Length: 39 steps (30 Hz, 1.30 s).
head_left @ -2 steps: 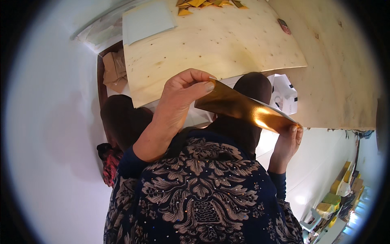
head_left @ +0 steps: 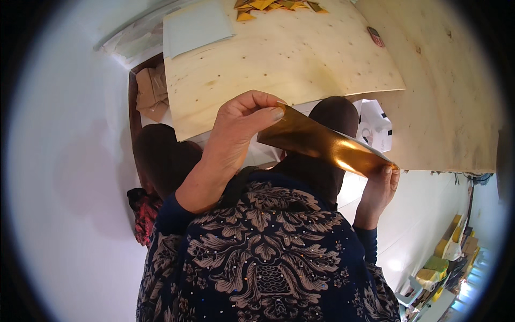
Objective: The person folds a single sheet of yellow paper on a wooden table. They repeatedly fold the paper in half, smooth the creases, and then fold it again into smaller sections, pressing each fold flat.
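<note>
A strip of shiny gold paper is stretched between my two hands above my lap, slanting down to the right. My left hand pinches its upper left corner between thumb and fingers. At the lower right end, my right hand grips the other corner with thumb and fingertips. A pale edge shows along the paper's upper right side. Beyond the paper is the near edge of a wooden board table.
Folded gold paper pieces lie at the table's far edge. Pale sheets rest at its far left, a small red and black phone at the far right. Brown paper sits left of the table; a white bag is beside my right knee.
</note>
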Tool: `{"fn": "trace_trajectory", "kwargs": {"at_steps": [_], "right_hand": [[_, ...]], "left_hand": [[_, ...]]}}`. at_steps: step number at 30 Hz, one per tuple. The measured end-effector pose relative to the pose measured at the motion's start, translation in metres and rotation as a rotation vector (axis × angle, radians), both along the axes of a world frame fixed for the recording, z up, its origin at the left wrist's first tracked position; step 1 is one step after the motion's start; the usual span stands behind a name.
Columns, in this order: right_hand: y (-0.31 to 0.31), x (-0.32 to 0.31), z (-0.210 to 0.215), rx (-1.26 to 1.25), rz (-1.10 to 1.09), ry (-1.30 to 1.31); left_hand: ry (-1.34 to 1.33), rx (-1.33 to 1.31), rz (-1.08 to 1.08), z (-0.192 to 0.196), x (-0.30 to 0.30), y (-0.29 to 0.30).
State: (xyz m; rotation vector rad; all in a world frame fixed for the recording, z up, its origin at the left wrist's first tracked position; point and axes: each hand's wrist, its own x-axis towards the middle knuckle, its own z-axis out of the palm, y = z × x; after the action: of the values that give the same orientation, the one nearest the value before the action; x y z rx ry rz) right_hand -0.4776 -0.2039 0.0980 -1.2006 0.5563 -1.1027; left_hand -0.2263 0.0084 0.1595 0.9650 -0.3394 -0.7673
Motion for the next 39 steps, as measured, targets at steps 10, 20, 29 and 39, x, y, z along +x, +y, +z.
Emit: {"fn": "trace_trajectory", "kwargs": {"at_steps": [10, 20, 29, 39], "right_hand": [[0.008, 0.002, 0.003, 0.002, 0.019, -0.033], [0.009, 0.001, 0.001, 0.007, 0.006, -0.028], [0.009, 0.0, -0.005, 0.023, 0.017, -0.035], [0.012, 0.004, -0.003, 0.035, 0.034, -0.018]], "left_hand": [[-0.023, -0.043, 0.024, 0.002, -0.003, 0.008], [-0.046, -0.037, 0.039, 0.001, -0.005, 0.004], [-0.039, -0.056, 0.04, 0.002, -0.005, 0.005], [-0.056, -0.016, 0.062, 0.007, -0.007, 0.006]]}}
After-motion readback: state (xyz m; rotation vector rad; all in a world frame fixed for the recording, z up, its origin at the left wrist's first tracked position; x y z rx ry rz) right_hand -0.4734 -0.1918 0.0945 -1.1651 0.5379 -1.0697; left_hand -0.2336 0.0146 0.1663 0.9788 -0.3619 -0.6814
